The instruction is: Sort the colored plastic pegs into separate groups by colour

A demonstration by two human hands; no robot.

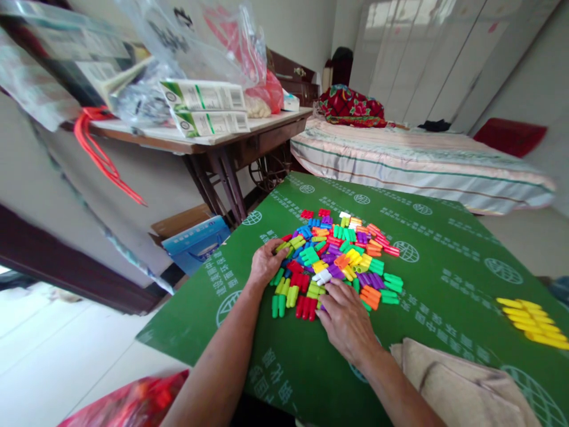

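Observation:
A heap of small plastic pieces, shaped like short joined tubes in many colours, covers the middle of the green board [249,255]. At the heap's left edge, my left hand [265,264] has thumb and fingers closed about a yellow-green piece [294,242]. My right hand [347,317] is at the near edge, fingers curled down among the pieces; what lies under the fingertips is mostly hidden. Just beyond those fingers are a white piece [322,277] and a yellow-green piece [315,290]. Close by on the left sits a red piece [306,308].
On the board's right lies a row of yellow pieces [533,321]. A folded beige cloth [457,379] rests at the near right. A table with boxes [208,107] and plastic bags stands left, a bed [400,154] behind. A red bag [133,403] is low at left.

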